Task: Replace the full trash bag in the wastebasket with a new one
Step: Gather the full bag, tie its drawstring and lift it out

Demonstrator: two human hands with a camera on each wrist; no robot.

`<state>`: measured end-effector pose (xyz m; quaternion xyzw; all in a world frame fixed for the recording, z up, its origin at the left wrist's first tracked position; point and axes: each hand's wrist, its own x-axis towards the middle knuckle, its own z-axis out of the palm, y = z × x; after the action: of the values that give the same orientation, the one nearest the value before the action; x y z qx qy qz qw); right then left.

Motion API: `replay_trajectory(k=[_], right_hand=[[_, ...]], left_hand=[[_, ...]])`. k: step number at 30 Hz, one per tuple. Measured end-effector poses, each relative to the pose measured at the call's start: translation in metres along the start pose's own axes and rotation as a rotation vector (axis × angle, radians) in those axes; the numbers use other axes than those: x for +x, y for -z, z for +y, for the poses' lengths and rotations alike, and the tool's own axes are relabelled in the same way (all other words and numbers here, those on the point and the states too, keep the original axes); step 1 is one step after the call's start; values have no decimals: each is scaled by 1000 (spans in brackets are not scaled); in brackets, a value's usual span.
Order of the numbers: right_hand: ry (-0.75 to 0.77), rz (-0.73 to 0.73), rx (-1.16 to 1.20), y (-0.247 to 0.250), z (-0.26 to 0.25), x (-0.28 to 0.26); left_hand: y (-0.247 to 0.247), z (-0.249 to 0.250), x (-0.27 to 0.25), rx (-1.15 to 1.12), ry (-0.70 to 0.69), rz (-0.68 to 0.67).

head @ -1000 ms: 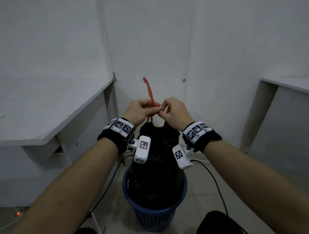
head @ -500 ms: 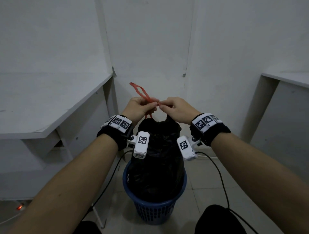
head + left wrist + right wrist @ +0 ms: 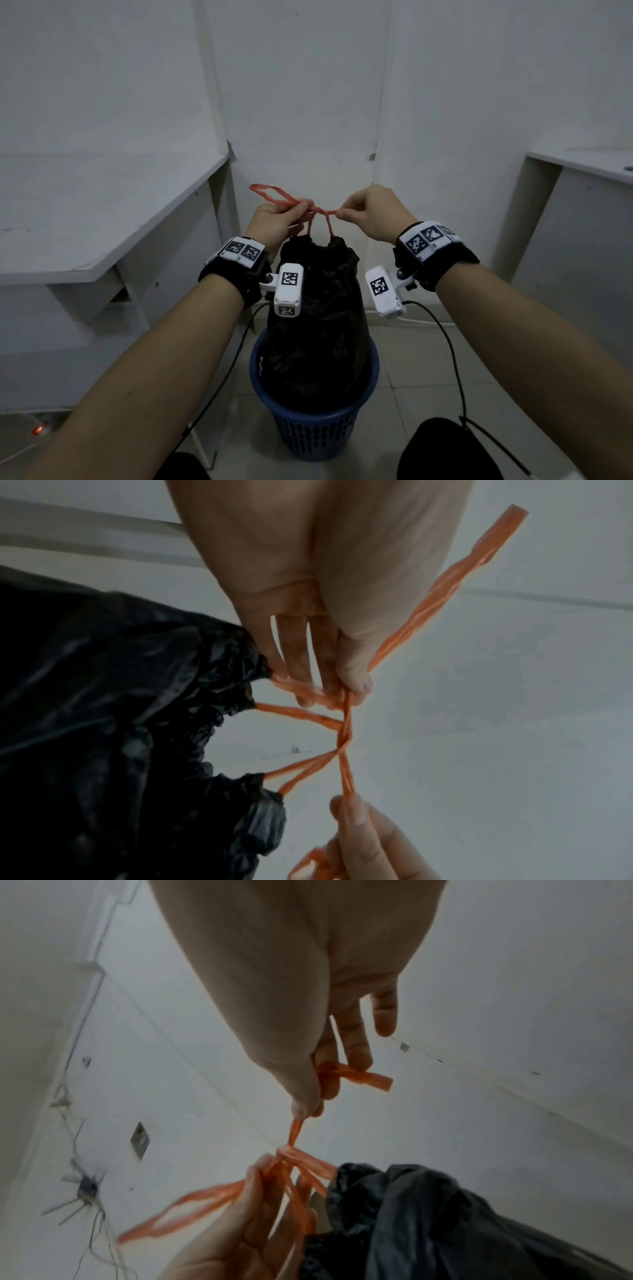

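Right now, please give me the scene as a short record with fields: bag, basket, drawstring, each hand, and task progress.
bag: black trash bag, full, mouth gathered shut, still standing in the basket
basket: blue wastebasket on the tiled floor
drawstring: orange drawstring, two loops crossed and twisted above the bag
left hand: pinches one loop; its long end sticks out to the left
right hand: pinches the other loop, short end past the fingers
progress: knot being tied; bag not lifted; no new bag visible
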<state>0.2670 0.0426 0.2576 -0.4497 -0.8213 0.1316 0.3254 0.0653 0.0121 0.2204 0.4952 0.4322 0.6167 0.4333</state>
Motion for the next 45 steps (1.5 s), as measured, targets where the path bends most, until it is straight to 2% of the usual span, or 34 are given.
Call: replay_trajectory(k=[5, 9, 14, 28, 33, 39, 45], right_hand=[[-131, 10, 205, -4, 21, -7], [-197, -17, 243, -17, 39, -18], [-311, 15, 330, -26, 67, -31], [-454, 127, 302, -25, 109, -49], [-393, 124, 370, -22, 91, -47], [-252, 145, 437, -7, 57, -32], [-81, 105, 334, -3, 30, -12]], left_hand=[[6, -12, 6, 30, 2, 48], [13, -20, 9, 24, 15, 129], [30, -33, 6, 27, 83, 201], [48, -57, -2, -10, 169, 375], [42, -47, 2, -95, 106, 414], [29, -24, 5, -281, 65, 265], [11, -12, 6, -131, 142, 167]])
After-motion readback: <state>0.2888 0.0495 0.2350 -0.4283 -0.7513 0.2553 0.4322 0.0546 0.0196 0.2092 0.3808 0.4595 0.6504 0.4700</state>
